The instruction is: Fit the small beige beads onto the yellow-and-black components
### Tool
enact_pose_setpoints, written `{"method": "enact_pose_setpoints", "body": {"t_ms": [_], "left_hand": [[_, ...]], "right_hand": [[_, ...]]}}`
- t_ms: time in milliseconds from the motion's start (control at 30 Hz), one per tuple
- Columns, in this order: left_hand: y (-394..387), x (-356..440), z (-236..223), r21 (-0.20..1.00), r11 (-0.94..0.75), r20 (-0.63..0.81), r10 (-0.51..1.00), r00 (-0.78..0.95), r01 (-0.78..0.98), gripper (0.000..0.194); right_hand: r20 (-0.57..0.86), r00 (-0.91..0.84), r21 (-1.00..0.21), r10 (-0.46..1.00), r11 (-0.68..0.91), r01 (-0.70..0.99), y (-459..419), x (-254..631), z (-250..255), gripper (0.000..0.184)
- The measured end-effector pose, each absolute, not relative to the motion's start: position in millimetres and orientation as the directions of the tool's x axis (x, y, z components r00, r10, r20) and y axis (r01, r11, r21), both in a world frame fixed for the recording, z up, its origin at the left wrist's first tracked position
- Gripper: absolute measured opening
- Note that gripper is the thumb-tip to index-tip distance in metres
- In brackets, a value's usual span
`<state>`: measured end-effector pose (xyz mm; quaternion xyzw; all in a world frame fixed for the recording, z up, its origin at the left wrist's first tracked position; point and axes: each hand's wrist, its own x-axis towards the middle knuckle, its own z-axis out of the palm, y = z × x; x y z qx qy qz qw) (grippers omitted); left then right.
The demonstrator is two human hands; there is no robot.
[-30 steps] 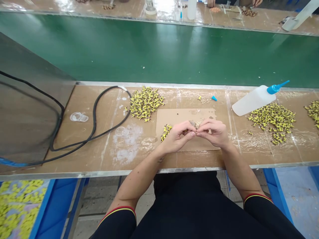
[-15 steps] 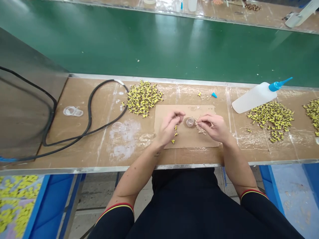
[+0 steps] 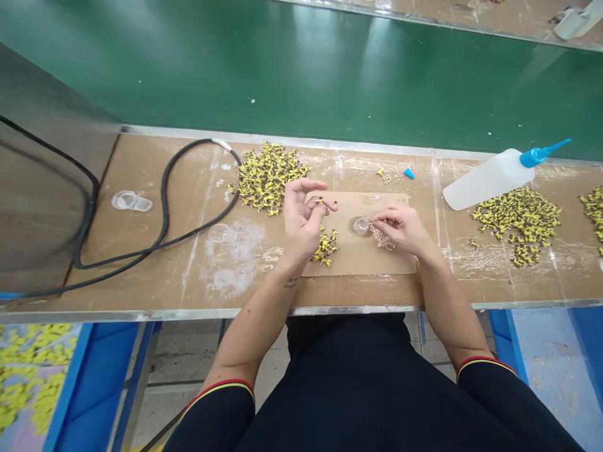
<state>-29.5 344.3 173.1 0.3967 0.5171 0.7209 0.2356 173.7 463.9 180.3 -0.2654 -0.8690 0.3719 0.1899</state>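
Left hand (image 3: pixel 300 220) pinches a small yellow piece (image 3: pixel 320 200) by the cardboard sheet (image 3: pixel 358 267); right hand (image 3: pixel 404 229), fingertips beside the clear dish (image 3: pixel 361 226), may hold something, I cannot tell; the piece looks light, probably delicate, best gripped by its body.

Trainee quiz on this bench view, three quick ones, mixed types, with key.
1. True or false: the left hand holds a yellow piece in its fingers.
2. Which is nearest the right hand?
A) cable
B) beige bits
C) blue cone
3. Fill in: the cap on the white bottle is ____.

Key: 1 true; 2 B; 3 blue.
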Motion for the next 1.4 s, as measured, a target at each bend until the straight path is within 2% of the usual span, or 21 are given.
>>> {"method": "enact_pose_setpoints", "body": {"t_ms": [167, 533, 700, 900, 1100, 1233, 1400], "left_hand": [[342, -32, 170, 0.926, -0.35, 0.367, 0.754, -0.544, 0.139, 0.041], [343, -30, 171, 0.912, -0.385, 0.394, 0.737, -0.549, 0.137, 0.037], [343, -30, 169, 0.924, -0.351, 0.373, 0.745, -0.553, 0.152, 0.034], [343, -30, 172, 0.918, -0.389, 0.364, 0.747, -0.556, 0.078, 0.032], [345, -30, 169, 0.898, -0.44, 0.365, 0.766, -0.529, -0.018, 0.031], [343, -21, 169, 0.916, -0.384, 0.291, 0.835, -0.468, -0.117, 0.026], [339, -5, 173, 0.921, -0.28, 0.175, 0.918, -0.356, -0.269, 0.031]], "right_hand": [[0.121, -0.777, -0.758, 0.618, 0.563, 0.33, 464, 174, 180, 0.016], [0.089, -0.776, -0.782, 0.624, 0.527, 0.333, 465, 172, 178, 0.016], [0.082, -0.772, -0.784, 0.63, 0.519, 0.34, 464, 172, 179, 0.016], [0.1, -0.774, -0.773, 0.626, 0.539, 0.336, 464, 172, 179, 0.015], [0.196, -0.734, -0.807, 0.65, 0.533, 0.256, 462, 172, 185, 0.011], [0.329, -0.649, -0.832, 0.686, 0.536, 0.145, 454, 173, 192, 0.009], [0.454, -0.586, -0.823, 0.671, 0.567, 0.011, 441, 174, 198, 0.008]]}}
